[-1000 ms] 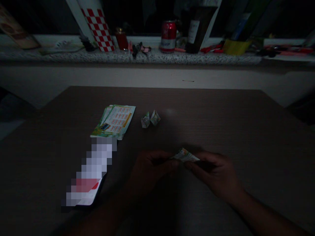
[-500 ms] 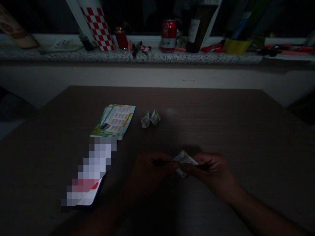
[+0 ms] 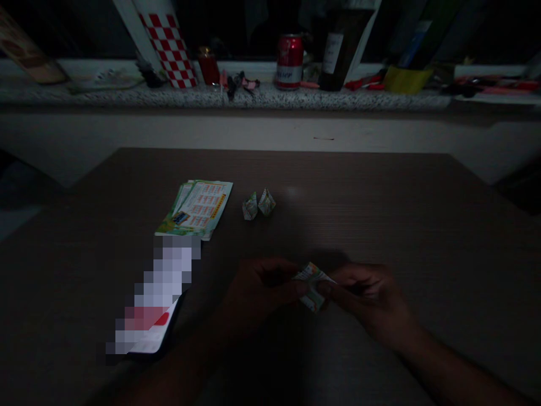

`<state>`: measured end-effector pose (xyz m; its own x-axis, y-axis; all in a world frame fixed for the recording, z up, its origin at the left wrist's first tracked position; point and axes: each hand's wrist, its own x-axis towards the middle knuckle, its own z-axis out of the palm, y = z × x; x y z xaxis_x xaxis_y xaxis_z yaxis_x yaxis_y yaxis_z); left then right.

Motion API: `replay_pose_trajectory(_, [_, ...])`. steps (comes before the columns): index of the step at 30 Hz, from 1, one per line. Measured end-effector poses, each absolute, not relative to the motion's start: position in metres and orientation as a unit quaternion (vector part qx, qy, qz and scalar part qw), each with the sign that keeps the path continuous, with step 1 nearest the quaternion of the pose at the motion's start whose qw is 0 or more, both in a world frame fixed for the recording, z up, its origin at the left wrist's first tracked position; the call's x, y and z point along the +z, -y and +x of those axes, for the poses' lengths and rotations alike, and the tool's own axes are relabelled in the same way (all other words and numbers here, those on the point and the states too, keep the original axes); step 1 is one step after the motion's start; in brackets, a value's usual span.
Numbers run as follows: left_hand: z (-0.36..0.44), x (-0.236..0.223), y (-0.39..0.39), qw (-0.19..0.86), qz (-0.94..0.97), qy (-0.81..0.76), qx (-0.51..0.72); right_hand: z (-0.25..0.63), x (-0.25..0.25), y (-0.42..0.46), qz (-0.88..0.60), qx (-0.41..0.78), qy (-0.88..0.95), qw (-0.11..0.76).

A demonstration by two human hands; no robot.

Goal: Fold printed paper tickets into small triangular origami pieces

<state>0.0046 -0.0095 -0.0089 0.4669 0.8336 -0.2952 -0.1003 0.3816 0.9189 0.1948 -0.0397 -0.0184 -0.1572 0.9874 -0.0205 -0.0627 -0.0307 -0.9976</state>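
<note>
Dim light — brown table [image 3: 380,197] before cluttered, speckled sill [image 3: 262,101] — folded paper [image 3: 313,288] held.

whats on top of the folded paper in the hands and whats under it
The left hand and right hand each have a thumb on top of the folded paper. What lies directly under it cannot be seen; the paper covers it.
</note>
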Motion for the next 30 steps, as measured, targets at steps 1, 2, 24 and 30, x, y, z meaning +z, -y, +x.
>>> replay_pose_trajectory(1, [0.0044,-0.0096,0.0094,0.72,0.464,-0.403,0.323,0.1949,-0.0193,0.0393,-0.451,0.562,0.517,0.462])
replay_pose_trajectory(2, [0.0042,-0.01,0.0095,0.707,0.48,-0.406,0.324,0.1947,-0.02,0.0391,-0.452,0.564,0.519,0.456])
replay_pose_trajectory(24, [0.0049,-0.0093,0.018,0.598,0.624,-0.414,0.286,0.1927,-0.0186,0.0449,-0.461,0.381,0.656,0.46])
replay_pose_trajectory(30, [0.0049,-0.0104,0.018,0.63,0.599,-0.406,0.28,0.1933,-0.019,0.0464,-0.456,0.366,0.662,0.468])
